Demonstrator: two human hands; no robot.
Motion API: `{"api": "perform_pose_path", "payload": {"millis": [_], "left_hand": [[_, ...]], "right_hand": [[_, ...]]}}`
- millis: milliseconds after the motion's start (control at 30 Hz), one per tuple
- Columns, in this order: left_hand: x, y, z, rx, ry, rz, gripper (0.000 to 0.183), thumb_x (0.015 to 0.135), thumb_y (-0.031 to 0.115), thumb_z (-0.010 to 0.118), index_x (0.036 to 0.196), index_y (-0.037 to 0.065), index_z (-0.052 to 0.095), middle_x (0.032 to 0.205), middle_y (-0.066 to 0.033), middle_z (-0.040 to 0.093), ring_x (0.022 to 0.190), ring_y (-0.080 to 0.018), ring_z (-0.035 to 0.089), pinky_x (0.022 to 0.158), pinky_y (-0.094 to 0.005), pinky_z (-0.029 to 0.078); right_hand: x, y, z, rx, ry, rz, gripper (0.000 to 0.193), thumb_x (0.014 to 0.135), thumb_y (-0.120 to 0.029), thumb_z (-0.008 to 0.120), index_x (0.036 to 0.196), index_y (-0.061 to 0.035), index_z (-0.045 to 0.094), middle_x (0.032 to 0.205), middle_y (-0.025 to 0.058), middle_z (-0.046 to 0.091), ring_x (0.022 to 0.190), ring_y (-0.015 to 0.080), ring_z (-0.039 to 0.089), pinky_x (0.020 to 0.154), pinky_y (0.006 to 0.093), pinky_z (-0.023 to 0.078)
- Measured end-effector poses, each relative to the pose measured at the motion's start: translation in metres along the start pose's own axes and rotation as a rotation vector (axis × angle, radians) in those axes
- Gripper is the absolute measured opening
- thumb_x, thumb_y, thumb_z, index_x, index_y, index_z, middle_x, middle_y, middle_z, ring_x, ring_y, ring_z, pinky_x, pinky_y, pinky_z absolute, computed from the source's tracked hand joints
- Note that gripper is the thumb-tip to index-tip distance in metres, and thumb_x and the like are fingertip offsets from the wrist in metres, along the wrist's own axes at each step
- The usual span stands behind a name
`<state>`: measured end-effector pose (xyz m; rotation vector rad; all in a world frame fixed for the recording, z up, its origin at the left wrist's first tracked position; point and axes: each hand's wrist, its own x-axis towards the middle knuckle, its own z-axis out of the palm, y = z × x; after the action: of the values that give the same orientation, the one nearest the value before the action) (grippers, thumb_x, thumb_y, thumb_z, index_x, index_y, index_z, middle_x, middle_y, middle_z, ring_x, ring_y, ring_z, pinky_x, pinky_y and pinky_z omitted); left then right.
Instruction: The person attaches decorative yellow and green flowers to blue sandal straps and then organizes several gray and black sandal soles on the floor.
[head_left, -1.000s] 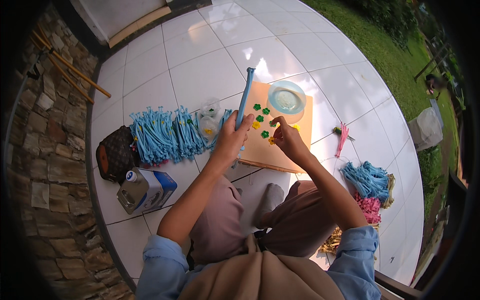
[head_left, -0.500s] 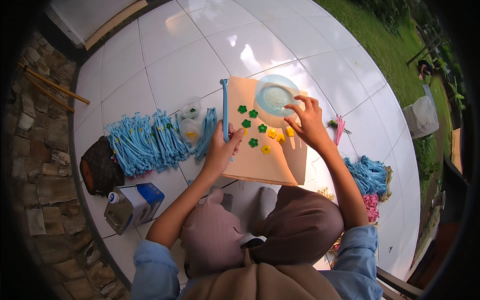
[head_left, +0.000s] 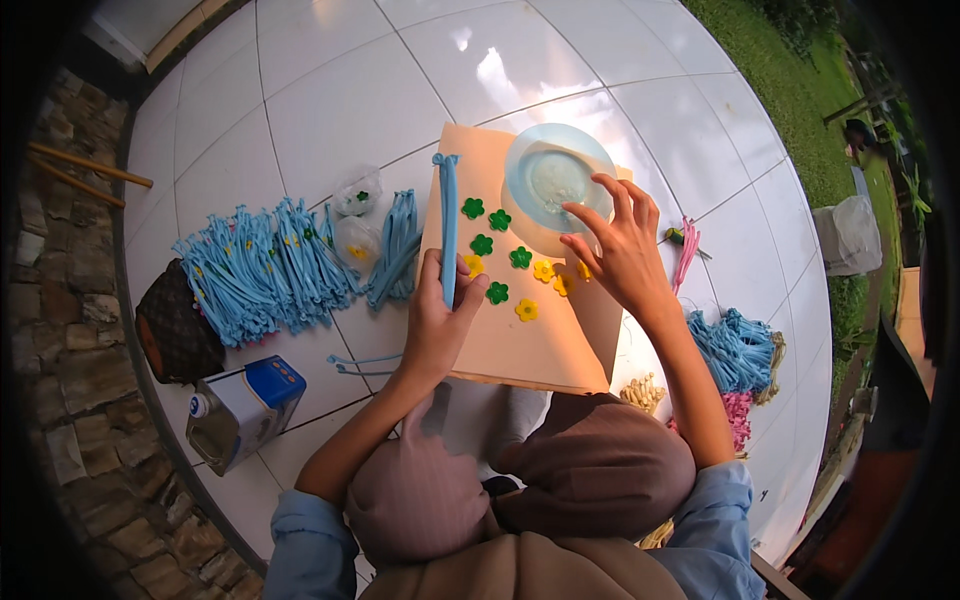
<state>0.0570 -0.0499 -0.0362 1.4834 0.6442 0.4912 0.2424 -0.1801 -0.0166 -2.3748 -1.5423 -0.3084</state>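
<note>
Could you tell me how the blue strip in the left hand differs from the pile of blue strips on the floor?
The blue strip is single and stands straight over the tan board, pinched in the left hand; the pile of blue strips holds many, fanned out and overlapping on the white tiles. The pile carries small yellow bits; the held strip looks plain. Both are the same light blue.

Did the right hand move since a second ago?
Yes. The right hand went from the little foam flowers up the cardboard sheet to the clear round lid, and its fingertips now rest on the lid's near rim.
</note>
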Motion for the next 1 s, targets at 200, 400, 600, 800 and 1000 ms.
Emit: {"api": "perform_pose_path", "payload": {"millis": [200,400,600,800,1000], "left_hand": [[0.003,0.015,0.003,0.350,-0.096,-0.066,0.014,0.082,0.008,0.059,0.090,0.004,0.048,0.070,-0.0058,0.047,0.063,-0.0116,0.048,0.057,-0.0251,0.039],[0.031,0.016,0.002,0.585,0.059,0.247,0.032,0.085,0.020,0.055,0.112,0.003,0.050,0.086,-0.0133,0.048,0.077,-0.0267,0.050,0.064,-0.0334,0.039],[0.038,-0.002,0.012,1.090,0.120,0.261,0.045,0.085,0.025,0.051,0.123,0.003,0.043,0.099,-0.0131,0.043,0.097,-0.0273,0.040,0.079,-0.0429,0.030],[0.024,0.018,0.003,0.870,0.090,0.388,0.040,0.071,0.018,0.064,0.109,0.015,0.053,0.118,-0.0111,0.037,0.112,-0.0297,0.031,0.088,-0.0494,0.022],[0.007,0.022,0.000,0.933,-0.245,0.524,0.018,0.060,0.021,0.073,0.074,0.020,0.062,0.132,0.0003,0.033,0.123,-0.0283,0.022,0.097,-0.0577,0.009]], "right_hand": [[0.002,0.000,-0.001,-0.012,0.017,-0.005,0.032,0.074,-0.031,0.066,0.101,-0.0145,0.060,0.121,0.0091,0.041,0.113,0.0288,0.033,0.095,0.0415,0.026],[0.003,-0.003,-0.008,0.000,0.039,0.038,0.038,0.073,-0.026,0.068,0.107,-0.0160,0.054,0.120,0.0071,0.041,0.112,0.0273,0.034,0.094,0.0408,0.028],[-0.003,-0.006,-0.010,0.051,0.042,0.005,0.036,0.071,-0.017,0.069,0.104,-0.0157,0.055,0.119,0.0068,0.041,0.112,0.0280,0.035,0.093,0.0415,0.029],[-0.024,-0.016,-0.016,0.339,0.088,-0.089,0.037,0.065,-0.005,0.068,0.099,-0.0143,0.058,0.109,0.0056,0.046,0.102,0.0279,0.040,0.086,0.0394,0.038],[-0.050,-0.032,-0.009,0.298,-0.030,-0.242,0.035,0.063,-0.013,0.070,0.096,-0.0193,0.062,0.109,0.0033,0.048,0.100,0.0242,0.040,0.092,0.0420,0.033]]}}
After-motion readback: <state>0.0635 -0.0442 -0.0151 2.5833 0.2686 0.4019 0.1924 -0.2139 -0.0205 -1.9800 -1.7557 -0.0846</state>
